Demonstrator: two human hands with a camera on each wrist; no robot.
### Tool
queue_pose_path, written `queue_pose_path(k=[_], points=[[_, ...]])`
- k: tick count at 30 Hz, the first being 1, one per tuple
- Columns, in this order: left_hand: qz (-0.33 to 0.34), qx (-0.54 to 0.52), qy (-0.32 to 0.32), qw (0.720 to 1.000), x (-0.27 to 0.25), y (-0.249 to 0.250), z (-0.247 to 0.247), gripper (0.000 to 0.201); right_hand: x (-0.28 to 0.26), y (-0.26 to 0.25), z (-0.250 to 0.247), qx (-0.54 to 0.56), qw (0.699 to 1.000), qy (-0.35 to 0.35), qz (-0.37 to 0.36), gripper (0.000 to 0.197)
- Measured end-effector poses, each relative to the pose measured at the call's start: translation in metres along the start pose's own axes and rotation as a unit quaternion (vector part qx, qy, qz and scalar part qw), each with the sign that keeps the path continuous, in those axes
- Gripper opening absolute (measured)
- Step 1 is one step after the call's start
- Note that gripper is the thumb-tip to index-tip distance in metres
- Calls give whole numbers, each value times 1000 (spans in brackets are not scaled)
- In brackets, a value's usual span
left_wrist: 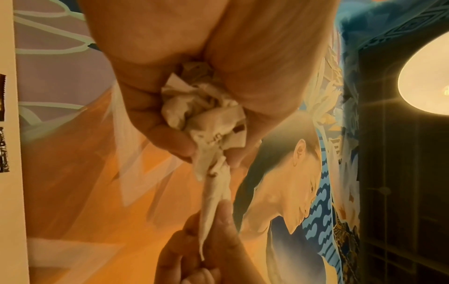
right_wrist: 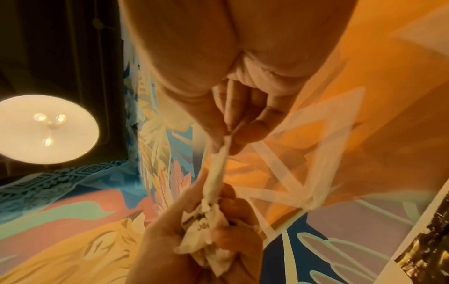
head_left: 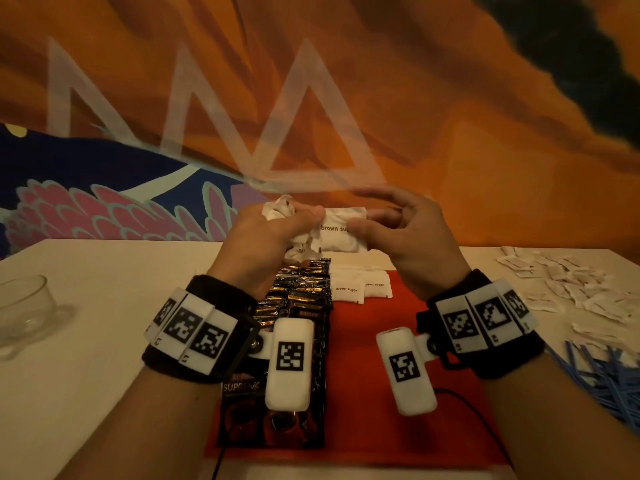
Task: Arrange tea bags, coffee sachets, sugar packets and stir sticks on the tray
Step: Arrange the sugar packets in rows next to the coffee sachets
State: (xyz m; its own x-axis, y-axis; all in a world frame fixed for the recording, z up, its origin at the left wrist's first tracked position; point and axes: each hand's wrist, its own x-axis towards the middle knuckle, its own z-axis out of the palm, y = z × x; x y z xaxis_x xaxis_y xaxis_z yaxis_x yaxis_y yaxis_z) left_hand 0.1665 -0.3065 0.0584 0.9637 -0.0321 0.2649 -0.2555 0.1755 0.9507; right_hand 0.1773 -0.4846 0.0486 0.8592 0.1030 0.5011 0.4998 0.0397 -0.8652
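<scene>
Both hands are raised over the far end of the red tray [head_left: 398, 341]. My left hand [head_left: 277, 223] grips a crumpled bunch of white sugar packets [head_left: 278, 207]. My right hand [head_left: 367, 221] pinches one packet marked "brown sugar" [head_left: 341, 230] between thumb and forefinger, its other end still in the left hand's bunch. In the right wrist view the pinched packet [right_wrist: 216, 176] stretches edge-on between the two hands. A row of black coffee sachets [head_left: 298, 306] fills the tray's left side. A few sugar packets [head_left: 360, 287] lie flat at its far end.
Loose white packets [head_left: 571, 289] are scattered on the table at the right. A heap of blue stir sticks [head_left: 602, 375] lies nearer, at the right edge. A glass cup [head_left: 24, 313] stands at the left. A painted wall rises just behind the table.
</scene>
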Motion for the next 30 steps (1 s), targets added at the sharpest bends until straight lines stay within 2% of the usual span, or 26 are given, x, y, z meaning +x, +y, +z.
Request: queue_pose_path(k=[2, 5, 7, 11, 15, 17, 20, 23, 27, 30], points=[[6, 16, 20, 1000, 1, -2, 0, 11, 3, 2, -3, -2, 999, -1, 40, 35], [13, 49, 44, 998, 2, -4, -1, 11, 9, 10, -13, -43, 995, 1, 95, 16], [4, 54, 47, 997, 3, -4, -2, 11, 18, 26, -22, -73, 986, 4, 153, 10], [7, 54, 46, 997, 2, -2, -2, 11, 32, 68, -40, -193, 942, -10, 275, 10], [11, 55, 46, 997, 2, 0, -4, 11, 36, 90, -51, -316, 885, -27, 342, 3], [11, 53, 45, 997, 2, 1, -5, 12, 37, 99, -55, -359, 861, -33, 359, 5], [7, 50, 44, 998, 3, 2, -5, 13, 43, 109, -55, -348, 854, -20, 386, 22], [3, 46, 41, 998, 3, 1, -6, 13, 43, 111, -51, -442, 816, -30, 370, 37], [4, 54, 36, 998, 2, 1, -7, 13, 44, 115, -49, -493, 798, -37, 345, 31], [7, 49, 39, 998, 2, 2, -7, 12, 46, 108, -48, -535, 778, -53, 326, 38]])
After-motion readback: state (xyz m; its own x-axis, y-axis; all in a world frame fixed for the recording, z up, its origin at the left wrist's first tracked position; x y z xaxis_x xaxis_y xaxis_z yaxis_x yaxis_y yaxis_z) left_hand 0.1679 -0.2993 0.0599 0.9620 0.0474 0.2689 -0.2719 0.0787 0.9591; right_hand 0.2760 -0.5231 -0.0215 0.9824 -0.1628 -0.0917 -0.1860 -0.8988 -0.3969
